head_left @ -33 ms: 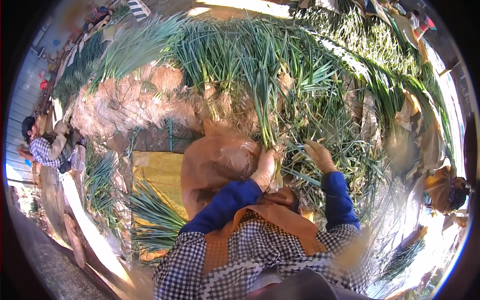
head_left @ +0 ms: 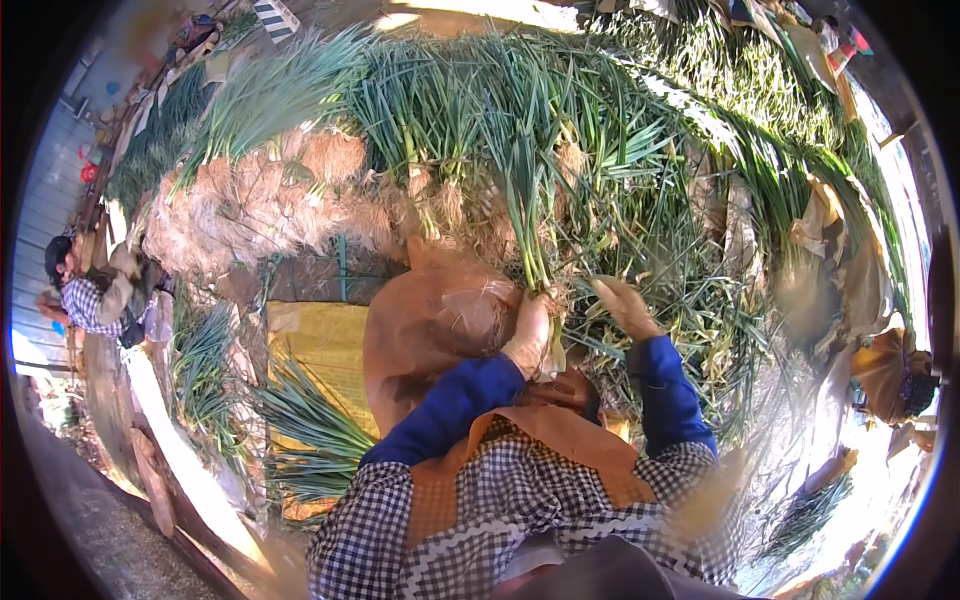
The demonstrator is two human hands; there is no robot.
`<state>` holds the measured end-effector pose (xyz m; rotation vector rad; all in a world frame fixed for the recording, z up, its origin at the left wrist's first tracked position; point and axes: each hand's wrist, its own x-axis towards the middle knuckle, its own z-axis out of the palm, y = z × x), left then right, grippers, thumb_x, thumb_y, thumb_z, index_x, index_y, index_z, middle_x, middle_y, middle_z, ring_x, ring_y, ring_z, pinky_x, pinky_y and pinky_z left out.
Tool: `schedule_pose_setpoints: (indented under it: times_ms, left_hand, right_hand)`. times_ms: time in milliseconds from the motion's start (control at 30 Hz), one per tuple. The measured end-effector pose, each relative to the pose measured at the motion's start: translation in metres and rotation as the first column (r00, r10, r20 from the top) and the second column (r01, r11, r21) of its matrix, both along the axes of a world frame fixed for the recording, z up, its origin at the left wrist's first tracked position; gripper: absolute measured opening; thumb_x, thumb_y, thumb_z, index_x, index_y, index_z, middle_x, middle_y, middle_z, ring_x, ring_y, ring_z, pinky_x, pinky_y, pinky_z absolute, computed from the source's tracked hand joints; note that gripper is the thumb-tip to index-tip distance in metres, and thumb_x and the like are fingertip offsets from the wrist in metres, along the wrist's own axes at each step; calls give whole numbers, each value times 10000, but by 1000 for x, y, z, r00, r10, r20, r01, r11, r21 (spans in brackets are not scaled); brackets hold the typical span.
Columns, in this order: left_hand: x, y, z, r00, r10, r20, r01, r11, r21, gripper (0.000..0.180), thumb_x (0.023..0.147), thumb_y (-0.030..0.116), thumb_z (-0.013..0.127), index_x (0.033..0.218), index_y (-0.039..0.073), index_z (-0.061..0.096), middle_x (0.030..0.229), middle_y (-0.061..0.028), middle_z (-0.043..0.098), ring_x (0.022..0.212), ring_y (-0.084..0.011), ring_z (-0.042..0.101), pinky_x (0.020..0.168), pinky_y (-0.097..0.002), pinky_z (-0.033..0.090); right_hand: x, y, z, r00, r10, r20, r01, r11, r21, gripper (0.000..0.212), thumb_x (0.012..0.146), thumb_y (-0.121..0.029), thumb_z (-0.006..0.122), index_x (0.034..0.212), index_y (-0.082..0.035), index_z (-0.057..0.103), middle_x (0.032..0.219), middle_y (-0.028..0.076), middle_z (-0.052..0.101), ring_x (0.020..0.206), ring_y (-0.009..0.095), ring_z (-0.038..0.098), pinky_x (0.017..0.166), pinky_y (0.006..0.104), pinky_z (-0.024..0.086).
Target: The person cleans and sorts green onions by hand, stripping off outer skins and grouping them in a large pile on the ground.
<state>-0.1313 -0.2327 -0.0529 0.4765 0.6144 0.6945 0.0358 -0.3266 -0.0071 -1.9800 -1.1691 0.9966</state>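
Observation:
My left hand [head_left: 532, 325] is closed around the lower ends of a small bunch of green garlic stalks [head_left: 535, 255]. Long green leaves of this bunch point away from me, and pale root ends show just below and beside my fingers. To its right, my right hand [head_left: 624, 306] reaches toward the bunch with its fingers stretched out; nothing shows in it. Loose trimmed leaves [head_left: 680, 330] lie under and around that hand. A brown cover [head_left: 440, 320] spreads over my lap beside my left forearm.
Beyond my hands runs a long heap of green stalks [head_left: 430, 110] with tangled pale roots [head_left: 250, 210]. A leafy bunch [head_left: 315, 430] lies on a yellow sack [head_left: 320, 340] at left. A co-worker [head_left: 90, 285] sits far left; another person [head_left: 890, 375] is at far right.
My right hand has shifted slightly left, closer to the bunch. My left hand keeps its grip in about the same place.

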Motion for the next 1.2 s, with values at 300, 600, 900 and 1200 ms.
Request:
schedule_pose_setpoints:
  times_ms: [300, 600, 900, 1200]
  left_hand:
    - [-10, 15, 46, 976, -204, -71, 163, 910, -380, 166, 812, 229, 588, 899, 90, 563, 737, -33, 585, 657, -150, 568, 596, -301, 481]
    - [-49, 75, 87, 875, -306, 375, 434, 839, -329, 276, 891, 203, 375, 1001, -8, 516, 1256, -196, 429, 1142, -332, 425, 910, -465, 392]
    - [-74, 89, 122, 872, -244, 423, 347, 919, -185, 318, 831, 45, 492, 1144, 6, 451, 878, -86, 551, 720, -154, 566, 572, -243, 511]
    - [-125, 157, 218, 960, 169, 222, -235, 917, 321, 222, 860, 124, 493, 1074, 74, 459, 666, 12, 422, 564, -95, 416, 451, -206, 361]
  right_hand:
    - [-60, 20, -3, 825, 59, -561, 16, 992, 128, 298, 803, -145, 610, 1059, -12, 536, 919, 60, 602, 807, 106, 533, 737, 251, 449]
    - [6, -4, -26, 883, -317, -346, 380, 916, 131, 349, 834, -199, 549, 1117, 1, 501, 923, 114, 605, 834, 161, 567, 712, 255, 461]
    - [-58, 57, -41, 922, 367, -126, -372, 928, -21, 425, 858, -385, 441, 1049, -24, 557, 771, 120, 614, 689, 230, 586, 651, 387, 466]
    - [34, -23, -134, 547, 707, 448, -431, 696, -574, 285, 823, -321, 507, 988, -113, 610, 1016, 82, 601, 889, 263, 584, 735, 414, 469]
